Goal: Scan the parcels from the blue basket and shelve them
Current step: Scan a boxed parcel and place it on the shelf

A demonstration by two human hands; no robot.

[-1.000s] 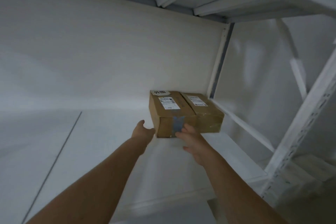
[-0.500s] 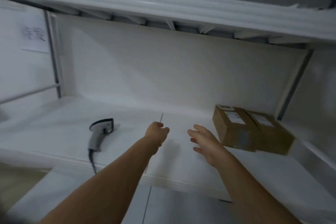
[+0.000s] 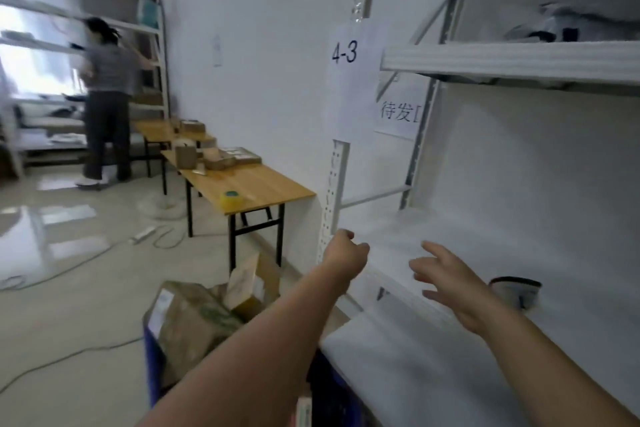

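Left hand fisted (bare), right hand spread

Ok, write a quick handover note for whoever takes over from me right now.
Left hand: empty, fingers curled.
Right hand: empty, fingers spread, over the shelf.
Scanner lies on that shelf, right of the hands.
Blue basket at lower left holds several parcels.
Done: a box set beside another on the shelf a second ago, now out of view.
Left: scan and shelve the basket's parcels.
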